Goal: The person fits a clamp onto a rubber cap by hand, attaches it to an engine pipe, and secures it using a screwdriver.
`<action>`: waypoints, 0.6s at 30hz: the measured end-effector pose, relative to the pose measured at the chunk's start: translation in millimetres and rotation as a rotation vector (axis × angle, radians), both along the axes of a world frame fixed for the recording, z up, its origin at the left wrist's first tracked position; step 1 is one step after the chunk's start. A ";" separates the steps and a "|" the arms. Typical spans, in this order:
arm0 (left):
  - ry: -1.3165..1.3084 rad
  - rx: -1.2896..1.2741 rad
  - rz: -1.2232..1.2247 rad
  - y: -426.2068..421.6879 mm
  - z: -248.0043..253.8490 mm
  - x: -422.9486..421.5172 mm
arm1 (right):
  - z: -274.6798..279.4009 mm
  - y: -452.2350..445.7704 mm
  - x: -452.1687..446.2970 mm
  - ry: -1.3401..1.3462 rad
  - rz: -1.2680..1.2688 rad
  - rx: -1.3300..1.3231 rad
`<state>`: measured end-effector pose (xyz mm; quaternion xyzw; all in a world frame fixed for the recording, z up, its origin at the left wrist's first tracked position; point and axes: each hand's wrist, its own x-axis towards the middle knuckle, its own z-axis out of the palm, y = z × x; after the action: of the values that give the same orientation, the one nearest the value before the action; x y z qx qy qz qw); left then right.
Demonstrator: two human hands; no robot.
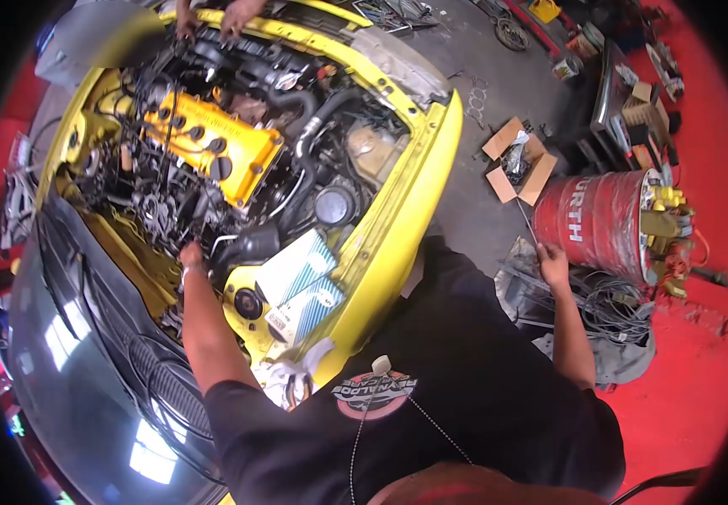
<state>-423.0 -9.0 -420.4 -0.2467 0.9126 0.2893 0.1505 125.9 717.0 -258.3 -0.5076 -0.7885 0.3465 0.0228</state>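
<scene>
My left hand (pixel 191 253) reaches down into the engine bay, among dark hoses and wiring beside the engine (pixel 212 139) with its yellow valve cover. Its fingers are mostly hidden, so I cannot make out what they touch. Out to the side, my right hand (pixel 552 263) is closed on the lower end of a thin metal rod (pixel 525 217). That rod slants up toward an open cardboard box (pixel 520 160) holding clear plastic and dark parts. A red drum (pixel 595 220) lies just beyond this hand.
Another person's hands (pixel 216 18) rest at the front of the engine bay. On the yellow fender (pixel 418 198) lie a blue-and-white box (pixel 296 273) and a white rag (pixel 301 370). Coiled cables (pixel 612 303) sit below the drum. A gasket (pixel 476 103) lies on the floor.
</scene>
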 end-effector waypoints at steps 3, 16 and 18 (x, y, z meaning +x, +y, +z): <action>0.163 0.251 -0.179 -24.8 21.9 31.3 | -55.2 42.8 46.6 0.015 -0.378 -0.318; 0.975 0.092 0.025 454.3 223.0 147.6 | -141.2 370.8 -98.0 0.112 0.044 -0.342; 0.903 0.255 -0.038 564.5 238.1 149.1 | -146.3 413.4 -157.0 0.295 0.211 -0.066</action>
<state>-273.9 555.4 -182.3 -0.0588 0.8483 0.4746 -0.2274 -31.1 1130.5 -404.6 -0.3662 -0.8136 0.4435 0.0852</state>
